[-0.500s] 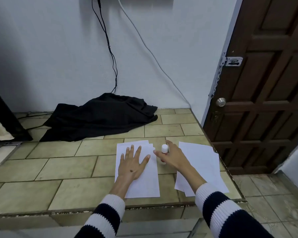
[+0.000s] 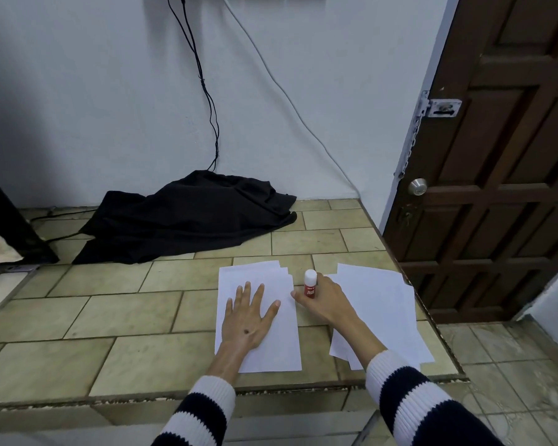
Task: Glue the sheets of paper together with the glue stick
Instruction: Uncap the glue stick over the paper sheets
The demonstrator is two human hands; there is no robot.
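While the left hand (image 2: 250,312) lies open and flat on the left paper stack (image 2: 273,342), the right hand (image 2: 327,302) grips the capped glue stick (image 2: 310,283) upright between both stacks, so uncapping should come next, with that sheet pinned firmly.

A home interior, shown by a tiled ledge (image 2: 116,304) set against a plain painted wall (image 2: 78,91), a panelled wooden door (image 2: 503,194) with knob (image 2: 417,187) and chain latch (image 2: 442,108), dark cloth (image 2: 187,217) heaped at the ledge's far edge.
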